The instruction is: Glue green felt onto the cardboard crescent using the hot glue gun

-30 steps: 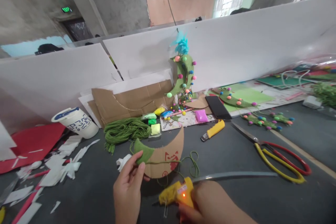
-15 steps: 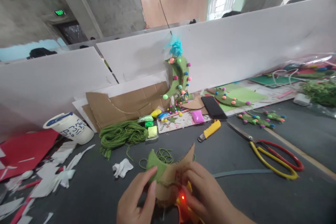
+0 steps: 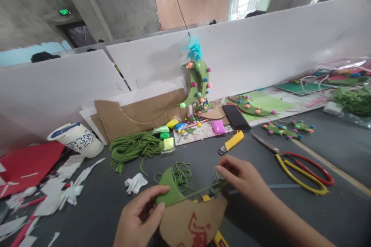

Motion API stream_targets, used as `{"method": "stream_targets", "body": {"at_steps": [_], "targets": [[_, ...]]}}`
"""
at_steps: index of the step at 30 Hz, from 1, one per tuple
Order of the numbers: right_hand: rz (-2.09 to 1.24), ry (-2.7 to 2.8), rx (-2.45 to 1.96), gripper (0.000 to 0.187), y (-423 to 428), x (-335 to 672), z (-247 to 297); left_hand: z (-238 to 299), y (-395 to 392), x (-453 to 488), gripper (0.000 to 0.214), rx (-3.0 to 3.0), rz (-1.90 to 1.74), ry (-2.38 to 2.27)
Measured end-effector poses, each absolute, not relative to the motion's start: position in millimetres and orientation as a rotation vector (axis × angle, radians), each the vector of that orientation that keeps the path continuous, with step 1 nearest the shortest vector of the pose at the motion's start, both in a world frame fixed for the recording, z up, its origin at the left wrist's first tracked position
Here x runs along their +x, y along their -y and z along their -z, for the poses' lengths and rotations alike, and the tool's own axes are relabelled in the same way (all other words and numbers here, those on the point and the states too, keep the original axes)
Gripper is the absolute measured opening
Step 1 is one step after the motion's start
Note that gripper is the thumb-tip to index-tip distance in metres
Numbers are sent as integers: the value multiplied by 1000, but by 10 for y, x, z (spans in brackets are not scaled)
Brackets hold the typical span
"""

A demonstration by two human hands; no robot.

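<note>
My left hand (image 3: 136, 218) grips a cardboard crescent (image 3: 191, 224) by its green yarn-wrapped tip (image 3: 169, 191), low in the head view. My right hand (image 3: 242, 177) pinches a strand of green yarn (image 3: 199, 190) and holds it taut to the right of that tip. Loose yarn loops (image 3: 179, 171) lie on the table just behind the crescent. The yellow glue gun (image 3: 216, 235) lies mostly hidden under the cardboard, with no hand on it.
A green yarn skein (image 3: 135, 146), a yellow utility knife (image 3: 232, 142), yellow-and-red scissors (image 3: 301, 166), a phone (image 3: 236, 117) and a white cup (image 3: 77, 141) lie on the dark table. A decorated green crescent (image 3: 198, 81) leans on white boards. Paper scraps (image 3: 58, 189) litter the left.
My right hand left the glue gun, rose to the right and took the yarn strand. The cardboard crescent dropped lower and closer, covering the gun.
</note>
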State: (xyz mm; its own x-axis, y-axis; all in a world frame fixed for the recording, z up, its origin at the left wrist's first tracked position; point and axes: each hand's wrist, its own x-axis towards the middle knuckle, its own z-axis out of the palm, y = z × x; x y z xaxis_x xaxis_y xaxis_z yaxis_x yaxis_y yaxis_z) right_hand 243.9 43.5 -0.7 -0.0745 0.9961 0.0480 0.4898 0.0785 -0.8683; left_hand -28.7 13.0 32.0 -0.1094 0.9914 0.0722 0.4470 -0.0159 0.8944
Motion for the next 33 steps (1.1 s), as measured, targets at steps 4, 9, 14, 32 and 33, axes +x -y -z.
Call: {"method": "stream_targets", "body": {"at_steps": [4, 9, 14, 32, 33], "targets": [[-935, 1697, -1500, 27, -483, 2454, 26, -382, -131, -350, 16, 1441, -1106, -1615], [-952, 1820, -1348, 7, -338, 2334, -110, -409, -88, -253, 15, 1449, -1092, -1525], [-1373, 1706, -1081, 35, -57, 2111, -273, -370, -39, -78, 20, 1602, -1011, -1465], [-67, 1907, -1679, 28, -401, 2605, -38, -345, -116, -159, 20, 1821, -941, -1487], [-139, 1909, -1575, 28, -357, 2536, -48, -338, -125, -162, 21, 1863, -910, -1457]]}}
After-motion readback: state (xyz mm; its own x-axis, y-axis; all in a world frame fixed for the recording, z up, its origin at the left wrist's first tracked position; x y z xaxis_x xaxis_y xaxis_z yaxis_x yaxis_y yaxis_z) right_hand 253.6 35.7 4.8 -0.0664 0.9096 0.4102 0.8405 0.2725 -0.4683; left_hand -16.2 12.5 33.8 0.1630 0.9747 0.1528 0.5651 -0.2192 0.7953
